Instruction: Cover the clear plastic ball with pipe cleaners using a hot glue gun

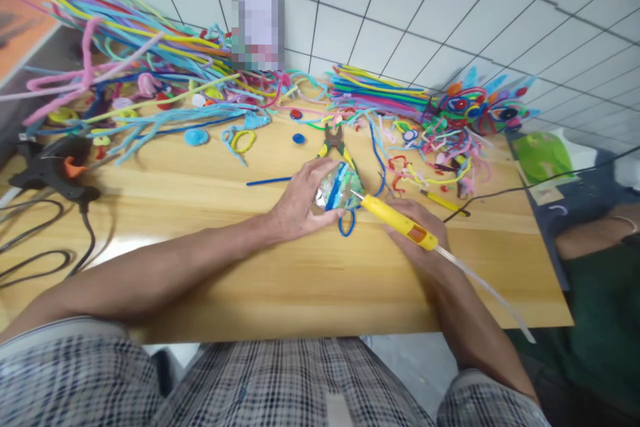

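Note:
My left hand [305, 203] is closed around a small shiny green and silver piece [350, 180] with a blue strip [338, 188] across it. A yellow hot glue gun [400, 221] is in my right hand [417, 240], its metal nozzle touching or very near the piece's right side. A clear glue stick [490, 293] sticks out of its rear end. Just below the piece shows a blue pipe-cleaner loop [347, 223]. Behind my left hand lie pliers [334, 140] with yellow and green handles. A straight blue pipe cleaner [269, 181] lies left of that hand.
Bundles of coloured pipe cleaners [150, 33] line the tiled wall. At far left rests a black glue gun [60, 167] with its cable. A yellow craft knife [445, 203] lies to the right, near a black cord [500, 191]. Another person's arm [597, 237] shows at right.

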Action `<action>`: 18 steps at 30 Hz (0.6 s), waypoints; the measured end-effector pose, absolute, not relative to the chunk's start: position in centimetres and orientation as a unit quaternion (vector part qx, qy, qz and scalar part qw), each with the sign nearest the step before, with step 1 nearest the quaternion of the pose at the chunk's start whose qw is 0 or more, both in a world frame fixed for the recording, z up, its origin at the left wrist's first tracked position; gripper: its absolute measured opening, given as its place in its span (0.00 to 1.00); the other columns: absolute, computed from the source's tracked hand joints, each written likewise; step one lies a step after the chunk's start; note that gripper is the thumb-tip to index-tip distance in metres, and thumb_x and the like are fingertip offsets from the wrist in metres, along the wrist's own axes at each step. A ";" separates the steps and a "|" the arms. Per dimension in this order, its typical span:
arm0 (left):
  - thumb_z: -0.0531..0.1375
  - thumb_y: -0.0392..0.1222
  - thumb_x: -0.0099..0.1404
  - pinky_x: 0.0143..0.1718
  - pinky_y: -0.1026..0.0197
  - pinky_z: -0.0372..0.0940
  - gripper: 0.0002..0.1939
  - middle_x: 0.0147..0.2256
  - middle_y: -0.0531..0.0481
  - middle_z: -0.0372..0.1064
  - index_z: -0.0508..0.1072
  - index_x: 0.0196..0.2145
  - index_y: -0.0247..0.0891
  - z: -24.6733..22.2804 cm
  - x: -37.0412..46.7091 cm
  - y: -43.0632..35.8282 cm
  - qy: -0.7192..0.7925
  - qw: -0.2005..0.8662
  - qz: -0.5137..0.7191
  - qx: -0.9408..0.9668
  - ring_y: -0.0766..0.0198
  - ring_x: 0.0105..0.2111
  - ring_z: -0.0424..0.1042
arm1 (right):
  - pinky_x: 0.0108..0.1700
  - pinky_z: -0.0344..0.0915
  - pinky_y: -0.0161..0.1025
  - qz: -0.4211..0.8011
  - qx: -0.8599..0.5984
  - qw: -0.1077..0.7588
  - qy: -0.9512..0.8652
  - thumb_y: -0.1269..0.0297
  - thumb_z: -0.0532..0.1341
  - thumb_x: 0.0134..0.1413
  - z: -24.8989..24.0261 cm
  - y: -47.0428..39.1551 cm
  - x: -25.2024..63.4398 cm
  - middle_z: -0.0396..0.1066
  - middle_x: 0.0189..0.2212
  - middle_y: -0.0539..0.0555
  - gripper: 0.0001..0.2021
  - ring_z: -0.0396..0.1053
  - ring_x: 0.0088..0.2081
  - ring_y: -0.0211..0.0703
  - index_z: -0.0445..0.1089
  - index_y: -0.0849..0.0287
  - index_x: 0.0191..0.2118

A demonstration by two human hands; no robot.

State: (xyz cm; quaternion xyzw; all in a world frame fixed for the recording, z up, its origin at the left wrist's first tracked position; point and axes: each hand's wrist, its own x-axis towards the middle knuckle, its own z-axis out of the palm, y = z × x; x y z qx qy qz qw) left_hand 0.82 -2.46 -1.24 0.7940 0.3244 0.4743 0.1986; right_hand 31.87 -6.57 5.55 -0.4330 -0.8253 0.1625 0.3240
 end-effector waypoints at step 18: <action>0.71 0.58 0.74 0.74 0.28 0.67 0.49 0.72 0.32 0.64 0.52 0.81 0.50 -1.2 1.0 -2.5 0.323 0.217 0.461 0.797 0.37 0.74 0.66 | 0.48 0.76 0.50 -0.024 -0.310 0.285 -0.907 0.64 0.56 0.81 6.5 -6.0 31.2 0.88 0.51 0.60 0.18 0.86 0.49 0.56 0.76 0.53 0.66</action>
